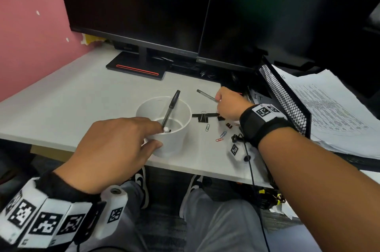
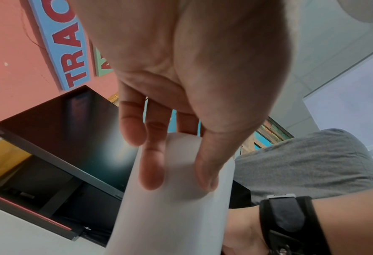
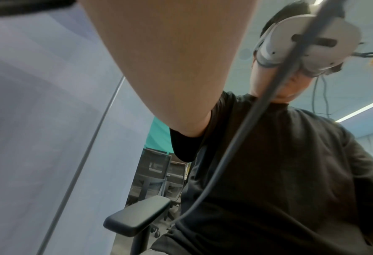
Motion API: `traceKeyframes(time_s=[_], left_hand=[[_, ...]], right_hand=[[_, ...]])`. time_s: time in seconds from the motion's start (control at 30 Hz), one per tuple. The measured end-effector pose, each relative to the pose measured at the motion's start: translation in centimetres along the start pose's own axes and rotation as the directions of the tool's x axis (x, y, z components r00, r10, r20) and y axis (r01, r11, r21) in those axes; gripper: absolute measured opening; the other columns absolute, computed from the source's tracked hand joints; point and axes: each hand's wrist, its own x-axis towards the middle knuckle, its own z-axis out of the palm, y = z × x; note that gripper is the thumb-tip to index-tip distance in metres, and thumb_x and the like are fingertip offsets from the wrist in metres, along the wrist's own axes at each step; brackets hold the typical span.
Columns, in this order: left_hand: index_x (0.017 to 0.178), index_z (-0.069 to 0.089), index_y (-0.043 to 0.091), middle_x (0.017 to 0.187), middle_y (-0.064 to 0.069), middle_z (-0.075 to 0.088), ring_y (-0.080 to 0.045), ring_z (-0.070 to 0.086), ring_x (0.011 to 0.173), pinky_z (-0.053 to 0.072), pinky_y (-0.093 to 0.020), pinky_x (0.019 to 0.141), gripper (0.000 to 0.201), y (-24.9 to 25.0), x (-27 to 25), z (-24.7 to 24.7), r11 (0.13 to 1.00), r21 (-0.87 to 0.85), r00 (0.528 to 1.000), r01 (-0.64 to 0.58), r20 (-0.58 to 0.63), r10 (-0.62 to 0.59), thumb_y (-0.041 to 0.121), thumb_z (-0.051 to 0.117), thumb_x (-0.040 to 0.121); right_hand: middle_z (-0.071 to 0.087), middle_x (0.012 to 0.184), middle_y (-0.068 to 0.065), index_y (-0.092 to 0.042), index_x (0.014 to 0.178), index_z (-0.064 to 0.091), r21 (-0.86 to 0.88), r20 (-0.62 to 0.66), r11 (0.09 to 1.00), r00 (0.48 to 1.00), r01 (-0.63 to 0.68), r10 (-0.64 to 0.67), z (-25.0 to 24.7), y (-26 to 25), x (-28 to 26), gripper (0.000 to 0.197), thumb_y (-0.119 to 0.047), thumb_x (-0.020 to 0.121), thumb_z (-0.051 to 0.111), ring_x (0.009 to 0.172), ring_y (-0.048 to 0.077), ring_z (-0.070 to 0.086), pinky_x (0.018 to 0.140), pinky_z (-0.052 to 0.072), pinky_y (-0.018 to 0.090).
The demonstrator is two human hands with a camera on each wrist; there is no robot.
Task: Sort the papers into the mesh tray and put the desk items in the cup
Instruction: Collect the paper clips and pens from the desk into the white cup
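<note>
Head view: left hand [image 1: 107,149] fingers clasp cup [image 1: 170,128]; right hand [image 1: 231,105] pinches pen [image 1: 206,95].

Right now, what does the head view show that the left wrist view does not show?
Only the head view shows the right hand gripping a pen, another pen in the cup, the paper clips, and the mesh tray with papers. Only the left wrist view shows the palm side of the left hand and its fingers on the cup wall. Both show cup, left hand and monitor.

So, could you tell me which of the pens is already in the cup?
The black-capped pen leaning inside the white cup; the other pen is in the right hand.
</note>
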Motion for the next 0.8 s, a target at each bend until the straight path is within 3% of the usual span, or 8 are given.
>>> traceKeyframes(time_s=[0.1,0.2,0.33,0.53,0.63,0.7,0.73,0.8], left_hand=[[0.098,0.065,0.044,0.077,0.023,0.064,-0.01,0.065,0.064,0.024,-0.016,0.046,0.017,-0.4,0.0,-0.1,1.0,0.022,1.0,0.001,0.006,-0.001,0.043,0.072,0.083],[0.101,0.061,0.046,0.082,0.023,0.065,-0.01,0.066,0.069,0.032,-0.021,0.047,0.016,-0.8,0.2,-0.2,0.999,0.047,1.0,0.003,0.017,-0.003,0.046,0.067,0.086],[0.102,0.061,0.046,0.083,0.021,0.065,-0.011,0.066,0.071,0.033,-0.024,0.048,0.014,-1.2,0.7,-0.3,0.998,0.063,1.0,0.008,0.017,-0.009,0.046,0.064,0.088],[0.104,0.062,0.045,0.086,0.02,0.066,-0.012,0.067,0.074,0.034,-0.026,0.05,0.014,-1.5,1.0,0.0,0.997,0.079,0.999,0.02,0.028,-0.022,0.047,0.061,0.089],[0.106,0.061,0.045,0.089,0.019,0.066,-0.011,0.067,0.077,0.034,-0.027,0.051,0.016,-1.4,1.2,0.3,0.997,0.074,0.999,0.013,0.038,-0.015,0.047,0.06,0.09],[0.107,0.062,0.044,0.09,0.019,0.067,-0.01,0.068,0.078,0.035,-0.027,0.052,0.017,-1.1,1.4,0.6,0.998,0.069,0.999,0.001,0.038,-0.004,0.046,0.06,0.091],[0.108,0.062,0.044,0.091,0.018,0.067,-0.01,0.068,0.078,0.035,-0.027,0.052,0.018,-1.0,1.5,0.7,0.998,0.068,0.999,-0.004,0.036,0.002,0.046,0.06,0.091],[0.108,0.062,0.044,0.09,0.018,0.067,-0.01,0.067,0.079,0.035,-0.028,0.053,0.018,-0.7,1.8,1.0,0.998,0.069,0.999,-0.015,0.043,0.012,0.047,0.059,0.091]], right_hand=[[0.061,0.112,0.01,-0.004,0.125,0.061,-0.173,0.026,0.985,0.999,0.027,-0.023,0.8,-0.5,1.8,0.027,-0.011,0.106,0.043,0.102,0.03,0.063,0.081,0.051,0.036],[0.07,0.103,0.005,-0.015,0.11,0.073,-0.241,0.049,0.97,0.999,0.025,-0.013,2.1,-0.5,3.1,0.024,-0.014,0.103,0.05,0.099,0.028,0.07,0.075,0.056,0.034],[0.069,0.103,-0.004,-0.029,0.105,0.076,-0.275,0.082,0.961,0.996,0.04,-0.018,3.5,-0.3,4.4,0.026,-0.01,0.099,0.06,0.092,0.02,0.063,0.074,0.048,0.03],[0.071,0.106,0.007,-0.017,0.112,0.068,-0.238,-0.008,0.971,0.999,-0.035,0.034,3.9,1.0,5.9,0.016,-0.023,0.102,0.058,0.093,0.027,0.066,0.076,0.055,0.035],[0.066,0.104,0.011,-0.011,0.12,0.056,0.044,-0.161,0.994,0.981,-0.103,0.109,2.8,1.4,6.0,0.018,-0.022,0.107,0.05,0.092,0.029,0.063,0.076,0.054,0.039],[0.065,0.104,0.011,-0.011,0.123,0.053,0.329,-0.195,0.94,0.968,-0.088,0.159,1.4,0.6,5.6,0.02,-0.023,0.109,0.046,0.091,0.028,0.061,0.073,0.048,0.038],[0.066,0.101,0.008,-0.013,0.123,0.053,0.5,-0.195,0.865,0.966,-0.051,0.17,0.6,-0.1,5.2,0.019,-0.024,0.11,0.044,0.09,0.025,0.06,0.073,0.048,0.038],[0.063,0.088,0.002,-0.016,0.121,0.053,0.819,-0.179,0.569,0.975,0.075,0.13,-1.1,-2.3,3.7,0.016,-0.02,0.112,0.041,0.083,0.02,0.057,0.07,0.049,0.033]])
